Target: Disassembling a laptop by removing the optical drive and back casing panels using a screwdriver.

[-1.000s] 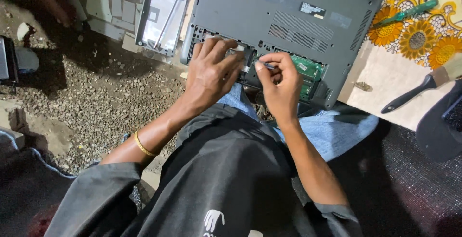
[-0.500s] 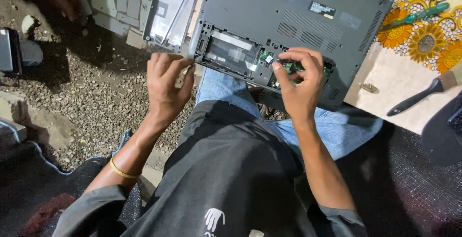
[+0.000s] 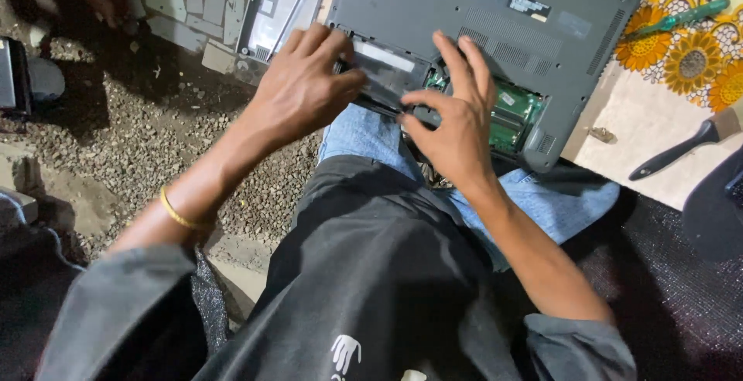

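Both hands work at the open bay of an upturned grey laptop resting across the person's knees.

In the bay lies a dark flat module, with a green circuit board beside it. The left hand curls its fingers over the module's near end; the right hand seems to pinch its other edge, thumb below. A green screwdriver and a black-handled tool lie on the cloth beyond the laptop's right edge; gravel lies left.

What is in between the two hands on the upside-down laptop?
In the head view, a flat black part sits in the laptop's open bay, between the left hand and the right hand. Both hands touch it.
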